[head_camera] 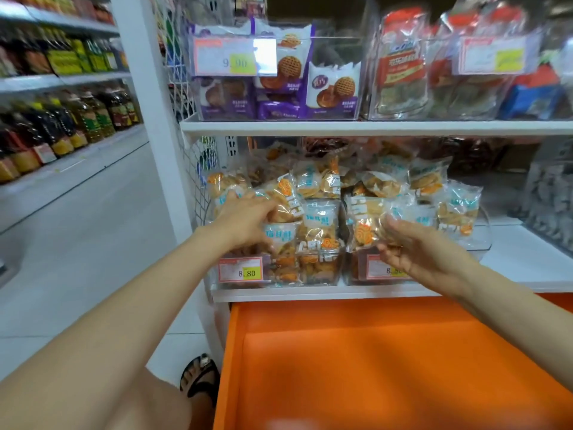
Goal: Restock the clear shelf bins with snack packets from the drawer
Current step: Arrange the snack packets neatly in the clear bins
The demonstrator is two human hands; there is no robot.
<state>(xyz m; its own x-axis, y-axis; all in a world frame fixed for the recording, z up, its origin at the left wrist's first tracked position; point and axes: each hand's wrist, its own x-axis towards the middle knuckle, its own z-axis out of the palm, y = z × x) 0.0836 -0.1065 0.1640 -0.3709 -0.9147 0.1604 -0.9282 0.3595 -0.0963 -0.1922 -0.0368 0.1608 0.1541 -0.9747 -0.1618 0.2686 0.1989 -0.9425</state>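
Observation:
Two clear bins stand side by side on the lower shelf, heaped with clear snack packets (319, 181) printed in orange and teal. My left hand (245, 218) lies flat on the pile in the left bin (336, 271), fingers stretched over the packets. My right hand (418, 249) pinches one snack packet (362, 225) between thumb and fingers at the front of the right bin (485, 243). Below the shelf the orange drawer (387, 367) is pulled out, and no packets show inside it.
The upper shelf (372, 127) carries clear bins of purple biscuit packs (279, 72) and red-labelled packs (403, 66). A white post (148, 103) and wire mesh border the shelf's left side. Bottles (62, 125) line the aisle shelves at left. My sandalled foot (201, 377) is beside the drawer.

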